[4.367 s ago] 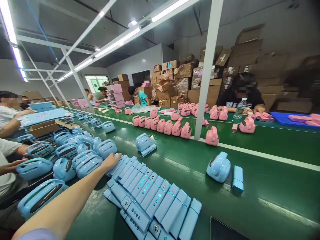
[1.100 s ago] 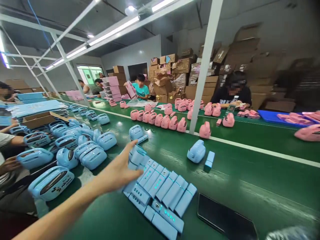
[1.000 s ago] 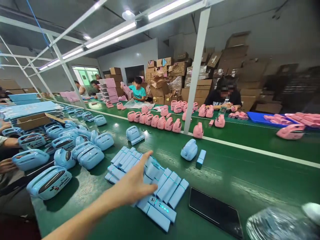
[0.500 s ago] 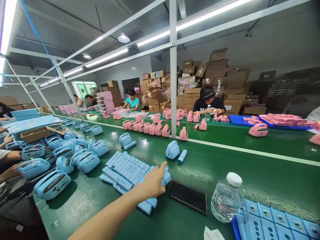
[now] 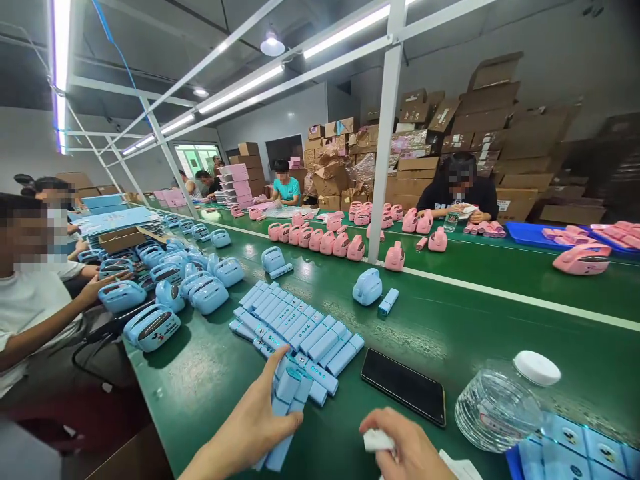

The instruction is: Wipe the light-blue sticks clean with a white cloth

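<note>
My left hand point(image 5: 253, 417) is curled round a few light-blue plastic bars point(image 5: 289, 393), thumb on one side and forefinger on the other. Just beyond it, rows of similar blue bars point(image 5: 300, 323) lie stacked on the green table, some with small printed marks. My right hand point(image 5: 413, 443), low in the view, pinches a crumpled white wipe point(image 5: 379, 440). A black phone point(image 5: 404, 385) lies between the bars and a clear bottle with a white cap point(image 5: 500, 407).
Light-blue handled casings point(image 5: 207, 293) crowd the left side near a co-worker's arm point(image 5: 50, 323). One blue casing point(image 5: 367, 287) stands beyond the bars. Pink casings point(image 5: 325, 241) line the far side. A blue tray point(image 5: 515, 460) with blue bars is at bottom right.
My left hand has drawn back from the far end of the stacked bars and now grips a few. My right hand has come into view with a white wipe. The view has turned left.
</note>
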The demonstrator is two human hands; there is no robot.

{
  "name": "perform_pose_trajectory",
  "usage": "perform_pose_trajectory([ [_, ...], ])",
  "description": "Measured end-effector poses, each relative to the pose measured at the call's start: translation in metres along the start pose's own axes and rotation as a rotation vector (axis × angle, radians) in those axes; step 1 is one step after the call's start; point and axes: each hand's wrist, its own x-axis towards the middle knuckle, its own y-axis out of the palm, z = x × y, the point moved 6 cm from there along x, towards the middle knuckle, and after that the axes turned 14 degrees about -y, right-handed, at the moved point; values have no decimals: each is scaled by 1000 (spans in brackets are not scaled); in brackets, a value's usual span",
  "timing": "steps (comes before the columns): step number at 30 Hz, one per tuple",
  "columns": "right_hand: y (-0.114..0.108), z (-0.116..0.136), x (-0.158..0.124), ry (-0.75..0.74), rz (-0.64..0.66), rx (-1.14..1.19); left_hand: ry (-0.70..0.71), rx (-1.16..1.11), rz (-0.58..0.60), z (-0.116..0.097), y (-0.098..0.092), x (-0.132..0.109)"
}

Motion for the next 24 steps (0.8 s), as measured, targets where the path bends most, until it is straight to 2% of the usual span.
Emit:
perform_pose_trajectory([
  [2, -21, 8, 33, 44, -66, -107, -99, -171, 13, 20, 5, -5],
  [4, -37, 17, 65, 27, -77, -325, -191, -277, 23, 40, 9, -7],
  [7, -37, 18, 106, -77, 59, -559, -244, -396, 71, 64, 15, -8],
  [10, -25, 9, 129, -158, 226, -733, -222, -493, 82, 78, 16, -8],
  [15, -14, 2, 138, -259, 338, -924, -242, -503, 39, 84, 14, -9],
  [21, -16, 15, 135, -332, 399, -1012, -295, -528, -83, 66, 15, -10],
  [24, -24, 29, 124, -302, 368, -1036, -279, -540, -120, 57, 21, -9],
])
